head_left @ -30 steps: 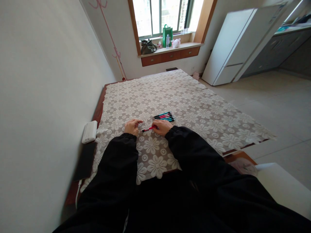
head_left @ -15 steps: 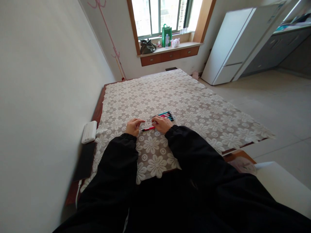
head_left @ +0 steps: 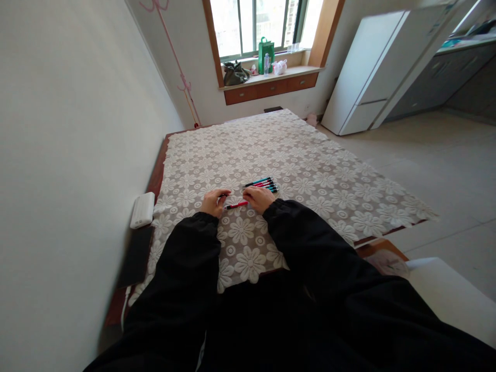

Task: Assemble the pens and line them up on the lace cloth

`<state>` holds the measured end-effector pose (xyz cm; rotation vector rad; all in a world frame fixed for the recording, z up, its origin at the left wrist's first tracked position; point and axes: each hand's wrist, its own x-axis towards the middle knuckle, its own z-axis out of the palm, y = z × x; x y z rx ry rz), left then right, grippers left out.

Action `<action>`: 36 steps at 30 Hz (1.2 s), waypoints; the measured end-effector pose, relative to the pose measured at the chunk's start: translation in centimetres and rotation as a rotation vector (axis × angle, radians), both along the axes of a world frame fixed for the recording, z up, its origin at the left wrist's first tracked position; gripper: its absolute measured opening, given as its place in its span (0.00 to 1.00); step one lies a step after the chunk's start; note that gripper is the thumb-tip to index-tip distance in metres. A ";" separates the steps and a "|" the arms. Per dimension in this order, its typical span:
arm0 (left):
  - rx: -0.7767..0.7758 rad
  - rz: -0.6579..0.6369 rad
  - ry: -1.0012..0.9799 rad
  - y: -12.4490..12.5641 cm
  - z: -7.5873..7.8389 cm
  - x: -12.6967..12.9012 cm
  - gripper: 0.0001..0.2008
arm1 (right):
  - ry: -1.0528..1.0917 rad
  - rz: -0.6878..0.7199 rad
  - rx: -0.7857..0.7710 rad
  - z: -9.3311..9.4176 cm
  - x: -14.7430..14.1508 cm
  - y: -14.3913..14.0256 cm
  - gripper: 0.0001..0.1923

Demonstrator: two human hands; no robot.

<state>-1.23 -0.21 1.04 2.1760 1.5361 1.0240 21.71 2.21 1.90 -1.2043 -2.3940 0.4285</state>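
Note:
My left hand (head_left: pixel 212 202) is closed in a pinch, with a small dark bit showing at its fingertips. A thin pale strip (head_left: pixel 235 196) shows in the gap between my two hands; its exact kind is too small to make out. My right hand (head_left: pixel 259 198) is closed too, its fingertips at the other end of that gap and whatever they grip mostly hidden. Just below the gap lies a red pen (head_left: pixel 237 205) with a black end, its right end close under my right hand. Beyond my right hand several red and teal pens (head_left: pixel 263 183) lie side by side.
A flower-patterned lace cloth (head_left: pixel 240 230) covers the table. At the left edge, by the wall, are a white power bank (head_left: pixel 142 210) and a flat black object (head_left: pixel 135 257) with a white cable (head_left: pixel 124 309). A white chair-like surface (head_left: pixel 445 289) stands at lower right.
The thin pale strip was stretched straight between both hands and now shows less distinctly. A dark bit now shows at my left fingertips. Both hands have stayed nearly in place.

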 end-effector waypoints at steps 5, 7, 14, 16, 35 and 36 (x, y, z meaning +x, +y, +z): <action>-0.003 -0.016 -0.021 0.1 -0.2 -0.1 0.12 | 0.006 -0.010 -0.014 0.0 0.0 0.1 0.10; -0.006 -0.019 -0.029 0.0 -0.2 -0.1 0.12 | 0.008 -0.017 -0.016 -0.1 0.0 0.1 0.09; -0.019 0.002 -0.007 0.2 -0.3 -0.2 0.13 | -0.006 -0.057 -0.032 -0.5 0.0 0.5 0.08; -0.022 0.001 0.002 0.3 -0.3 -0.3 0.13 | -0.009 -0.065 -0.035 -0.5 0.0 0.5 0.08; -0.057 0.130 0.114 0.7 -1.1 -1.2 0.12 | -0.046 -0.054 -0.050 -0.6 0.2 0.6 0.09; -0.048 0.097 0.117 0.6 -1.0 -1.0 0.12 | -0.048 -0.055 -0.049 -0.6 0.1 0.6 0.09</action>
